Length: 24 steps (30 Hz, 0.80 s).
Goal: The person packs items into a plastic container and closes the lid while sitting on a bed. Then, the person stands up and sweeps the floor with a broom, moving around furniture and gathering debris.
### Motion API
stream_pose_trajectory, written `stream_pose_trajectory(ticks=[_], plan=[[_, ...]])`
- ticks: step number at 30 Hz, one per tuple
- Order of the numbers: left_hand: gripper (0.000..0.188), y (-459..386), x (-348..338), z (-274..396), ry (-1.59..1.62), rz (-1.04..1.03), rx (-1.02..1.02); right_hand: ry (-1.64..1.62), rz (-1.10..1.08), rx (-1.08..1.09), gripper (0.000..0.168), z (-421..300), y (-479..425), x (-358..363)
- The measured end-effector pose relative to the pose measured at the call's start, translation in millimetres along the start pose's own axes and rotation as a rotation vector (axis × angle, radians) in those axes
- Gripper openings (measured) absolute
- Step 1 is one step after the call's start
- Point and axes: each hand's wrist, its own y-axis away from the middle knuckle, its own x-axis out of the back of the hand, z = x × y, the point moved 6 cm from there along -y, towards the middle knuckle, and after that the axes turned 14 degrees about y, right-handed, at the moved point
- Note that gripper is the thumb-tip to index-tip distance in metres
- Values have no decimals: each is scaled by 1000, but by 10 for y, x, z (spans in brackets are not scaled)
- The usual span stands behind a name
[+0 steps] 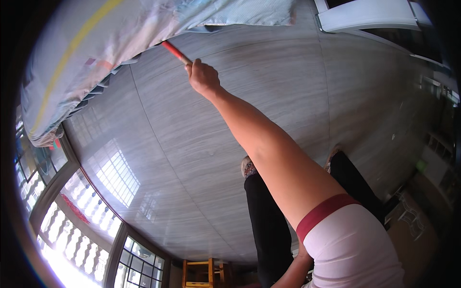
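My right hand [204, 77] is shut on a slim handle [174, 51], red with a wood-coloured end, at the end of my outstretched arm. The handle's far end meets the hanging edge of a pale patterned bedcover [119, 43] with a yellow stripe, and whatever lies beyond is hidden. The bedcover drapes over a large piece of furniture at the upper left. Low in the view my left hand [304, 251] shows only in part beside my body, mostly hidden behind my white sleeve with its dark red cuff, so its fingers cannot be made out.
Grey glossy floor tiles [230, 118] lie under my feet. At the upper right stands a white piece of furniture [367, 16] with a curved edge. Framed glass panes [138, 264] and an outdoor balustrade are at the lower left. A wooden stool [198, 273] stands at the bottom.
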Motion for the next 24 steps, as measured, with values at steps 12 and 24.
stream_pose_trajectory(ticks=[12, 24], plan=[[20, -167, -287, -26, -203, 4, -132, 77, -163, -193, 30, 1377, 741, 587], [20, -439, -125, -527, -442, 68, -130, 271, -456, -121, 32, 2963, 2476, 1934]])
